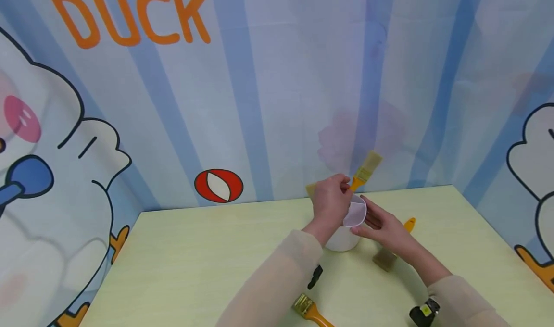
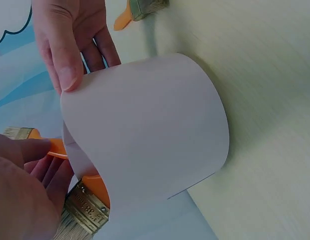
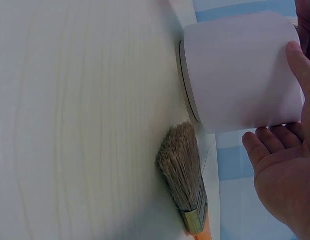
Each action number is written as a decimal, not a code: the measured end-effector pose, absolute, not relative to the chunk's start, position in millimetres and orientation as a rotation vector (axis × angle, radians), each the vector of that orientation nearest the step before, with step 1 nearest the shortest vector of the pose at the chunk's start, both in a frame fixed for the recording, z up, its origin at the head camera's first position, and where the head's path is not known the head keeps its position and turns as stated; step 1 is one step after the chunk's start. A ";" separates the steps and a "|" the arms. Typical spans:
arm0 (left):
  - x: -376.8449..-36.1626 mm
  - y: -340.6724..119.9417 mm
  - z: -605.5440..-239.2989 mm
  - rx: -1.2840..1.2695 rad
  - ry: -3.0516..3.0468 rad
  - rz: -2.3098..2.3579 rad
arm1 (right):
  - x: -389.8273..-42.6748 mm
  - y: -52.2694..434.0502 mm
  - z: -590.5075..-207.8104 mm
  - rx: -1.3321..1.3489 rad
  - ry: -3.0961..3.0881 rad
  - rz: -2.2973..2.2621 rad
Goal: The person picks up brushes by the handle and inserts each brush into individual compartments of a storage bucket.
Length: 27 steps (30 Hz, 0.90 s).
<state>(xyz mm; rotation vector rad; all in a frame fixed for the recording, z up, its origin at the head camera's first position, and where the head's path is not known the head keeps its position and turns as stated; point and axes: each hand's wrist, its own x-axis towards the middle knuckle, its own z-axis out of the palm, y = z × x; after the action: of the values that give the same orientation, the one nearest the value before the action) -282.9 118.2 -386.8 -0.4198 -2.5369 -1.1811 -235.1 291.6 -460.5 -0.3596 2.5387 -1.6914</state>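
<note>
On pale green table [image 1: 195, 264] before duck curtain [image 1: 130, 101], left fingers [image 1: 342, 185] pinching brush [image 1: 365, 170], right fingers [image 1: 368, 221] straight against white cup [image 1: 346, 238].

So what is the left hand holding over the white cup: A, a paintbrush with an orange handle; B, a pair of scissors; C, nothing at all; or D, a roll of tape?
A: the left hand pinches the orange handle of a paintbrush, whose bristles point up and away above the white cup, while the right hand touches the cup's rim with its thumb.
</note>
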 end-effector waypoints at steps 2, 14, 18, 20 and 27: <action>-283.2 118.8 -387.8 -0.423 -2.537 -1.112 | -235.3 291.4 -461.0 -0.356 2.537 -1.690; -278.0 115.9 -378.6 -0.410 -2.678 -0.969 | -234.6 292.4 -461.5 -0.347 2.546 -1.677; -277.7 113.6 -377.9 -0.380 -2.684 -1.057 | -235.1 293.1 -462.9 -0.354 2.527 -1.693; -277.3 111.9 -377.4 -0.378 -2.679 -1.059 | -235.5 292.7 -463.4 -0.360 2.526 -1.692; -273.7 109.0 -373.2 -0.403 -2.725 -1.009 | -235.7 291.6 -462.6 -0.367 2.533 -1.696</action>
<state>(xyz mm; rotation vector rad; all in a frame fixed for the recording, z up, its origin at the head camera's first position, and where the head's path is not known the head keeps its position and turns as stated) -273.7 109.0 -373.2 -0.4027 -2.7248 -1.0091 -235.7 291.6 -462.6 -0.3671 2.5332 -1.6961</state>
